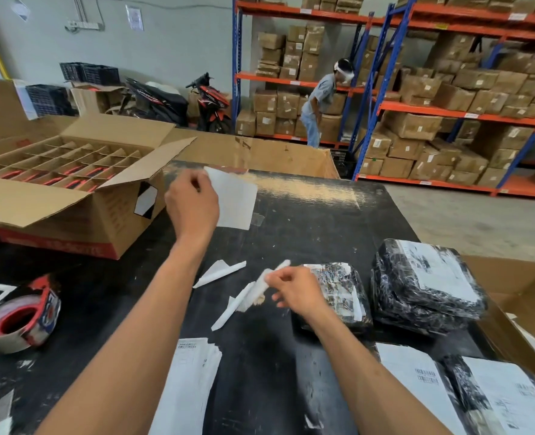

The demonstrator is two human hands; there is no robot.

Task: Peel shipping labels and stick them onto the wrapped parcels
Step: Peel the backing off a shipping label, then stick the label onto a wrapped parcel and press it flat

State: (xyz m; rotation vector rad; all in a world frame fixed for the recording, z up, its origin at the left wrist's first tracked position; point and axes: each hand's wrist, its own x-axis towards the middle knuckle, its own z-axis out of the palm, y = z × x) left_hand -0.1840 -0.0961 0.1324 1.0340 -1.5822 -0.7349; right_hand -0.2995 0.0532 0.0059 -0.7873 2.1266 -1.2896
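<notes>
Left hand [192, 204] mid-frame, raised over the table [307, 221], pinches a white label [236, 199] by its edge. Right hand [294, 287] lower centre pinches a crumpled backing strip [264, 282]. Wrapped parcels [426, 284] lie right, one just behind the right hand. Label stack [190, 381] at bottom centre.

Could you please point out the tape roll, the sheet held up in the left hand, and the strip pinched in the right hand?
tape roll [19, 315]: head view, on its red inner core.
sheet [236, 200]: head view, on its blank white middle.
strip [261, 285]: head view, on the crumpled white part beside the fingertips.
</notes>
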